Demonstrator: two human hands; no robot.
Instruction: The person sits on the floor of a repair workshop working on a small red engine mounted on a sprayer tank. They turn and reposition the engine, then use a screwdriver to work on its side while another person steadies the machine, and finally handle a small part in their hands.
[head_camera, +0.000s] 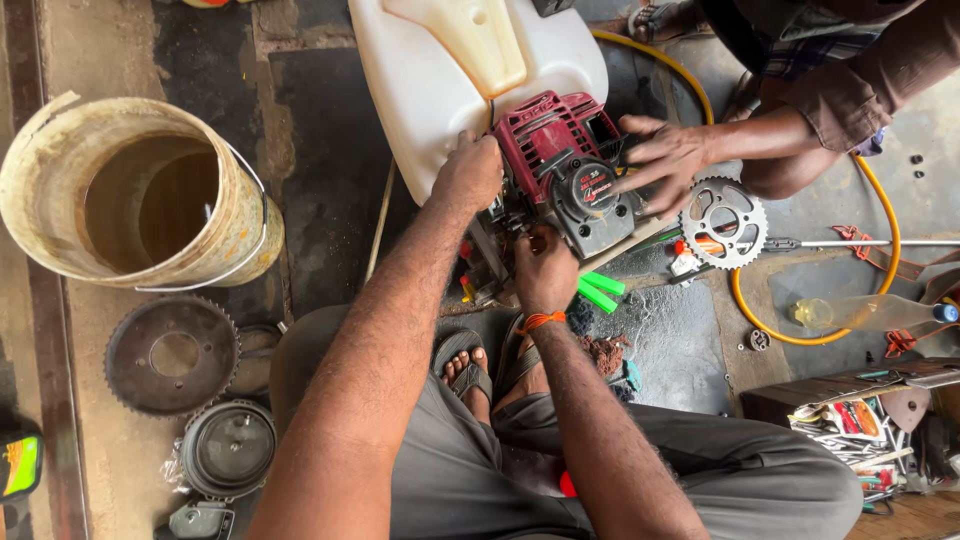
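Engine: one small motor (565, 175) with a ribbed red plastic cover and a dark grey round starter housing, on the concrete floor against a white tank.
Tank: one smooth white plastic container (440, 70), rounded at the corners, touching the engine's left side.
Left hand: the person's left hand (468, 172), fingers curled closed over the seam where tank meets engine.
Right hand: the person's right hand (545, 268) under the engine's lower edge, fingers tucked out of sight, so their grip cannot be told; one orange thread band at the wrist.
Co-worker: one other person's hand (668, 158), fingers spread, resting on the engine's right side.
Sprockets: two toothed metal discs, one bright steel (723, 222) just right of the engine, one rusty and dark (172, 355) at far left.
Bucket: one worn, stained round pail (140, 195) with a wire handle.
Hose: one yellow loop (880, 215) on the floor.
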